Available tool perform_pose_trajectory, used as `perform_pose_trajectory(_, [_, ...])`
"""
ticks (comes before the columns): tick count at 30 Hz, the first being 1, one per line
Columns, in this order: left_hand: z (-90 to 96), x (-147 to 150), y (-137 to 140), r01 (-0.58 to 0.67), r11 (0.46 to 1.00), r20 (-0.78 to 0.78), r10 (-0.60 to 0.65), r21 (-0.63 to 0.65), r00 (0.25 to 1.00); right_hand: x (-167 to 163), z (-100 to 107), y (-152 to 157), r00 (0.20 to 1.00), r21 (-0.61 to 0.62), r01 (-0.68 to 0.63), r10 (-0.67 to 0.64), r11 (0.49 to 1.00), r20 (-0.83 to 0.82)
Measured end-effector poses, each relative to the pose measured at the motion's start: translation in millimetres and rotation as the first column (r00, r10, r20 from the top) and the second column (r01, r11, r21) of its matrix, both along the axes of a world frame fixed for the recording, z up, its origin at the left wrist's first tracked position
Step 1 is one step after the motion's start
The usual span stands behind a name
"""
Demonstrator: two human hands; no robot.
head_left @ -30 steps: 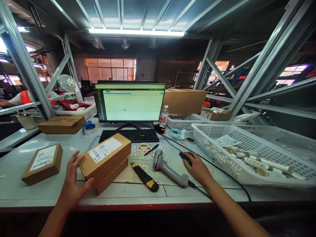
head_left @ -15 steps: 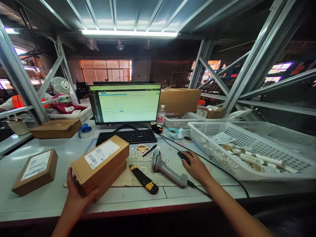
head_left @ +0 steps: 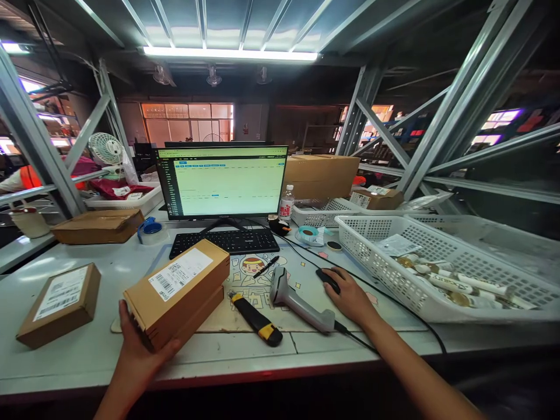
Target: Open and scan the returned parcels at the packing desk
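Observation:
My left hand grips the near end of a labelled cardboard box, thumb and fingers spread around its corner. Beneath that box lies another cardboard box, mostly covered by the upper one. Over on the mat, my right hand rests curled on a black computer mouse. Between the hands lie a grey barcode scanner and a black and yellow utility knife. Behind the boxes are a keyboard and a lit monitor.
Another labelled box lies at the left, with a brown carton behind it. A white basket of tube-like items stands at the right. A pen, tape rolls and a bottle are near the monitor. The scanner cable runs toward the front edge.
The view has shifted very slightly. Both hands keep their places, the left on the box and the right on the mouse.

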State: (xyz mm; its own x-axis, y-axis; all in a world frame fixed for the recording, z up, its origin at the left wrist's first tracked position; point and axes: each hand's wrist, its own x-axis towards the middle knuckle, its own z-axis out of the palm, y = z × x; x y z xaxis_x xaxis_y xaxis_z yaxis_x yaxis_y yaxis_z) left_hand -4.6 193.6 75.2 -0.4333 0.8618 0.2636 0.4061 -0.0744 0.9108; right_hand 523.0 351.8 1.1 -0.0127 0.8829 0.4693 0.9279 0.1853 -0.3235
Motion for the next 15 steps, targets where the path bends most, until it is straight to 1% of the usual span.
perform_pose_trajectory(4, [-0.9, 1.9, 0.5, 0.005, 1.0, -0.013, -0.005, 0.015, 1.0, -0.2, 0.5, -0.4, 1.0, 0.007, 0.003, -0.003, 1.0, 0.017])
perform_pose_trajectory(10, [0.0, -0.4, -0.7, -0.004, 1.0, -0.019, 0.004, 0.02, 1.0, -2.5, 5.7, -5.1, 0.999, -0.029, 0.02, -0.019, 0.999, 0.038])
perform_pose_trajectory(15, [-1.8, -2.2, -2.4, -0.031, 0.999, -0.096, 0.034, 0.032, 0.995, -4.1, 6.6, -6.3, 0.999, -0.033, 0.025, -0.024, 0.999, 0.039])
